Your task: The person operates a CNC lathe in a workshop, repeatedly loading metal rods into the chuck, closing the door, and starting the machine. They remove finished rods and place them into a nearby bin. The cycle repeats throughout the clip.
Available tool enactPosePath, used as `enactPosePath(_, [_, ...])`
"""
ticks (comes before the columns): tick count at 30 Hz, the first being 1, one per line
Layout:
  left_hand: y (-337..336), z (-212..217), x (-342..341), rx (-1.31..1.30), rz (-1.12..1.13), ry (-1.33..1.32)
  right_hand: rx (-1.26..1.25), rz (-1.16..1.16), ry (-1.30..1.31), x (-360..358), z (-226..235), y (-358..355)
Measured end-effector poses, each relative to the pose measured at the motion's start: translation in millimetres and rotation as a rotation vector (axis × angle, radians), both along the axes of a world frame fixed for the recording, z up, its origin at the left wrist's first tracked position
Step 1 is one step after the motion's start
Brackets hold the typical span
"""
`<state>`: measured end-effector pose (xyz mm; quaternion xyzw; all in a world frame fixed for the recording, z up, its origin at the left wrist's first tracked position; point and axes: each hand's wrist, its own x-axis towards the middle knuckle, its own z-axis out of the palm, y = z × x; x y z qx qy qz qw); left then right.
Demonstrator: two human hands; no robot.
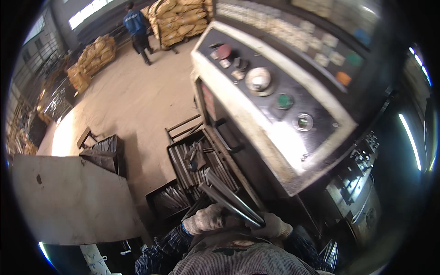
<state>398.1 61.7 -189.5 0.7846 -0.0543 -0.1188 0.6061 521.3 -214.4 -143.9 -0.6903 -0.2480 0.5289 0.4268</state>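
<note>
Two or so long, shiny metal rods [231,198] slant up and away from my body, low in the middle of the view. My right hand [273,226], in a pale knit glove, is closed around their near end. My left hand [205,220], gloved the same way, is curled close beside the rods. Its fingertips are partly hidden, so what they grip does not show. Beyond the rods' far ends lies a dark metal bin [201,161] holding many similar bars, with a glove-like cloth piece [196,161] on top.
A machine control panel [275,101] with knobs and buttons rises close at right. A smaller bin of rods [170,198] stands by the larger one. At left is a grey metal sheet [75,201]. Farther off, a person [136,32] walks near stacked yellow sacks [178,20].
</note>
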Motion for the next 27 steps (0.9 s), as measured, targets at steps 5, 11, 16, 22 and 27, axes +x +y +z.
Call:
enactPosePath(5, [-87, 110, 57, -0.196, -0.303, -0.165, -0.053, 0.013, -0.217, 7, 76, -82])
enactPosePath(11, [-209, 142, 124, 0.089, -0.709, -0.179, 0.298, -0.461, -0.39, -30, 60, -209])
enactPosePath(16, [-292, 192, 152, 0.034, -0.726, -0.469, 0.491, -1.194, -0.13, -90, 29, -272])
enactPosePath(22, [-329, 205, 169, 0.337, -0.777, -0.229, 0.208, -1.844, 0.041, -124, 22, -303])
enactPosePath(27, [-340, 196, 190, 0.288, -0.691, -0.243, -0.064, -2.154, 0.118, -150, -50, -331])
